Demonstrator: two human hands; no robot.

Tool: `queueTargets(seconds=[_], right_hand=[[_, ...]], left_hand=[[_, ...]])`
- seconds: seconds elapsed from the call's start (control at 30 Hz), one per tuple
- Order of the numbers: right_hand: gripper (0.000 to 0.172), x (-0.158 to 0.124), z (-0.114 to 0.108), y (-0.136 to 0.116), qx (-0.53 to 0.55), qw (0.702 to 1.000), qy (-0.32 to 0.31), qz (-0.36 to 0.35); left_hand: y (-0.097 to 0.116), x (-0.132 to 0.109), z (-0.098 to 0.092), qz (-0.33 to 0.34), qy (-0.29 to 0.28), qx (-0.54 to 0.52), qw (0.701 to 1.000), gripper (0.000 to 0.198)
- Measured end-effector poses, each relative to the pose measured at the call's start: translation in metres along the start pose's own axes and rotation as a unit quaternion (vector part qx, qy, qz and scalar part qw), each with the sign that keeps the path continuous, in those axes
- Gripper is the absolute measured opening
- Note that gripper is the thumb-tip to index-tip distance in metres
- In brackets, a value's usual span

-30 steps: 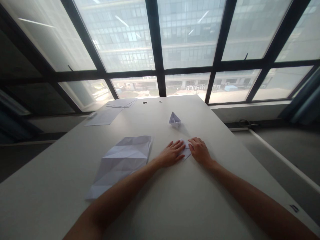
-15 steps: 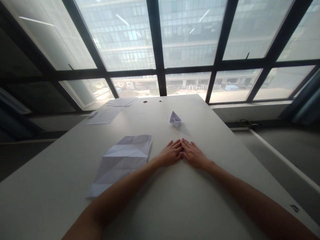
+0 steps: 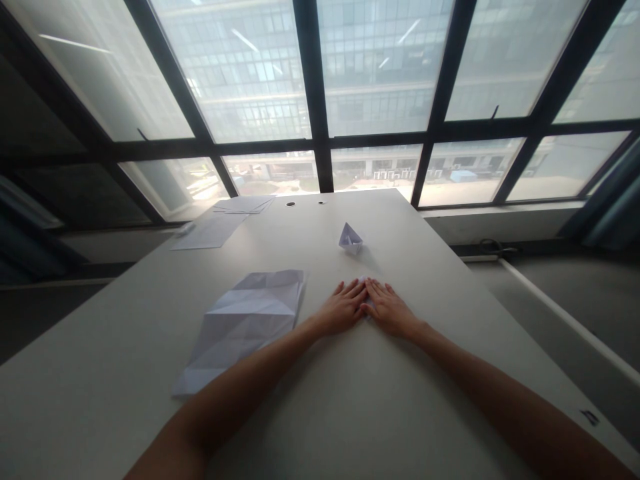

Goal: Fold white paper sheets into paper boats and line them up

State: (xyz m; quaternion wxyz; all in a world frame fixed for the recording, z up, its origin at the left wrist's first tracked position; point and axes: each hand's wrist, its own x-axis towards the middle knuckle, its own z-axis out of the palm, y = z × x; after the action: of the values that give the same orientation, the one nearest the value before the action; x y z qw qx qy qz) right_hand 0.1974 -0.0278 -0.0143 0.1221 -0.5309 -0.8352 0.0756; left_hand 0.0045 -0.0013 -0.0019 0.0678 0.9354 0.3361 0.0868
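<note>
No text, label, brand, number or sign is showing legibly; a small dark mark (image 3: 590, 417) is sitting beside the right edge of the white tabletop (image 3: 400, 413), toward the near end, looking too small and blurred for any lettering to be made out; the building facade (image 3: 380, 80) outside is appearing too hazy for reading.
</note>
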Motion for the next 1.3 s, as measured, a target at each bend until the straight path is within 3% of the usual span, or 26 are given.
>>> queueTargets(seconds=[0.47, 0.9, 1.17, 1.3], right_hand=[[0.065, -0.002, -0.001, 0.001, -0.028, 0.999, 0.001, 0.017], [0.061, 0.0, 0.007, 0.002, -0.056, 0.99, 0.001, 0.128], [0.06, 0.0, 0.005, 0.001, -0.058, 0.99, 0.009, 0.131], [0.059, -0.001, 0.007, 0.003, -0.05, 0.992, 0.017, 0.118]], left_hand=[[-0.001, -0.002, 0.006, -0.064, 0.014, 0.041, 0.997, 0.069], [0.002, -0.001, 0.008, -0.142, 0.006, 0.082, 0.986, 0.086], [0.0, -0.001, 0.01, -0.137, 0.026, 0.091, 0.986, 0.075], [-0.001, -0.001, 0.006, -0.072, 0.029, 0.078, 0.994, 0.063]])
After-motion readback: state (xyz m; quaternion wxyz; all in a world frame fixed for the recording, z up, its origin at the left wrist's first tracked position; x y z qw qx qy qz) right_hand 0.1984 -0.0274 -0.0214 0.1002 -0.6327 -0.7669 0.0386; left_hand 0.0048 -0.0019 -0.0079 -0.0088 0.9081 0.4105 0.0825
